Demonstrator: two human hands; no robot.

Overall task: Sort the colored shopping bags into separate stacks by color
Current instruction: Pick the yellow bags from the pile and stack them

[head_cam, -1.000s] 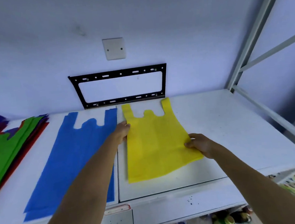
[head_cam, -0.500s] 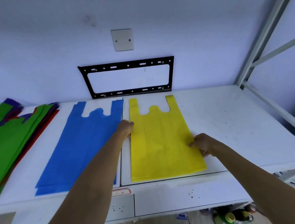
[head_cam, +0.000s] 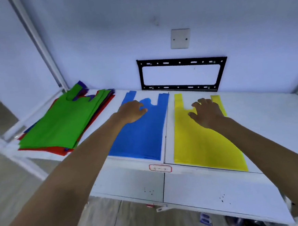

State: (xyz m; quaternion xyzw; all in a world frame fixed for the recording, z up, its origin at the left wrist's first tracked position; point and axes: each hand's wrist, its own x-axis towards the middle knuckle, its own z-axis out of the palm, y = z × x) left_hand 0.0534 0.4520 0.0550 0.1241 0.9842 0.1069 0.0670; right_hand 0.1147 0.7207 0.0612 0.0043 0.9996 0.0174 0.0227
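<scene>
A yellow bag [head_cam: 196,141] lies flat on the white table [head_cam: 270,121], handles toward the wall. My right hand [head_cam: 207,111] hovers or rests over its upper part with fingers spread and loosely bent, holding nothing. To its left lies a blue bag [head_cam: 142,131], also flat. My left hand [head_cam: 133,111] is over the blue bag's top near the handles, fingers loosely curled, empty. At the far left sits a mixed pile of bags [head_cam: 63,123] with a green one on top and red, blue and purple edges showing beneath.
A black metal bracket [head_cam: 181,62] and a white wall plate [head_cam: 180,38] are on the wall behind. White shelf posts [head_cam: 41,44] rise at the left and right. A small red-bordered label [head_cam: 160,169] sits at the table's front edge. Blurred items lie on the floor below.
Both hands let go of the yellow bag's sides. The left hand moved over the blue bag, the right up to the yellow bag's top. The view swung left.
</scene>
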